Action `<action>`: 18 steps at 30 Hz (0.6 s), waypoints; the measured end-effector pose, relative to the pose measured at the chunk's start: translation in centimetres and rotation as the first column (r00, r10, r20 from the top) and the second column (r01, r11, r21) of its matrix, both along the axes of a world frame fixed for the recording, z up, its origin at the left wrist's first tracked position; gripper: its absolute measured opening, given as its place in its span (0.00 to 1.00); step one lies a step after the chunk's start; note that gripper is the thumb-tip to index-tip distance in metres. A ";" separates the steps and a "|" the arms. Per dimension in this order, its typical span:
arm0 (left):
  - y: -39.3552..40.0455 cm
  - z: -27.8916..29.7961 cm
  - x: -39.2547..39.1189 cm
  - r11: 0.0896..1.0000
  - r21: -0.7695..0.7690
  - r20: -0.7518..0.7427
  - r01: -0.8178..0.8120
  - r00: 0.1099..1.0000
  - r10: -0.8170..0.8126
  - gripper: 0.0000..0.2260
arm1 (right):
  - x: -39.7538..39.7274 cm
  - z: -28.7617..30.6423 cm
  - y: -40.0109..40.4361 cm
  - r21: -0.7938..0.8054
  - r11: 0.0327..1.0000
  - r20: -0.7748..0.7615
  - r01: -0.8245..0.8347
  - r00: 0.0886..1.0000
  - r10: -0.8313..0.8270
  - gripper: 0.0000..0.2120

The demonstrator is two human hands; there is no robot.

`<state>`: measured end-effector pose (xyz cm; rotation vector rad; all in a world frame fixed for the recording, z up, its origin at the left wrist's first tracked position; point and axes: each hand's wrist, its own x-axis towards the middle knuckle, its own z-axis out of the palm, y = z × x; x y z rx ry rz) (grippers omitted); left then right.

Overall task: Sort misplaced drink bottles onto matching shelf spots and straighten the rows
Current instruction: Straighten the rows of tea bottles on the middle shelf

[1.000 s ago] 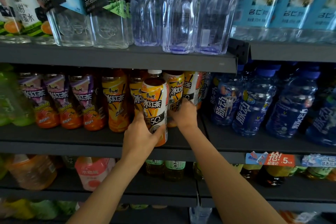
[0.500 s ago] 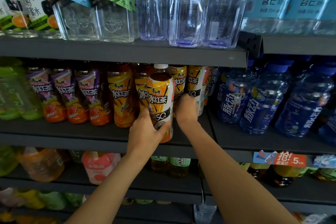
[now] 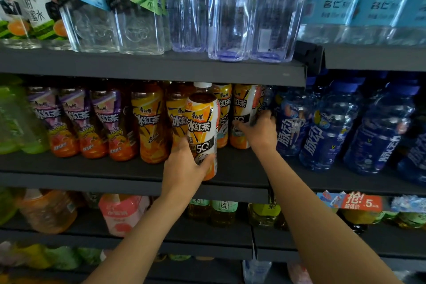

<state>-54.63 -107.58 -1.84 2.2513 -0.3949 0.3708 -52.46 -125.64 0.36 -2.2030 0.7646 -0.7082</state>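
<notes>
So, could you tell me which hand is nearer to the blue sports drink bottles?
Right. The right hand grips an iced tea bottle beside the blue sports drink bottles; the left hand holds another further left.
</notes>
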 end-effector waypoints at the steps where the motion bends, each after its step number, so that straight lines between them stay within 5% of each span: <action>1: -0.3 0.1 0.0 1.000 0.000 0.002 -0.001 1.000 0.001 0.27 | 0.5 0.0 -0.1 0.021 0.999 -0.037 -0.027 0.999 0.027 0.37; 8: -2.1 0.0 0.7 1.000 -0.005 0.024 -0.008 1.000 0.008 0.26 | 1.0 0.1 -1.7 -0.079 0.990 -0.101 -0.119 0.989 0.110 0.30; 18: -5.7 -0.4 1.9 0.992 -0.066 0.031 -0.103 0.994 0.105 0.25 | -4.1 0.9 -1.8 -0.094 0.871 -0.116 -0.482 0.874 0.471 0.10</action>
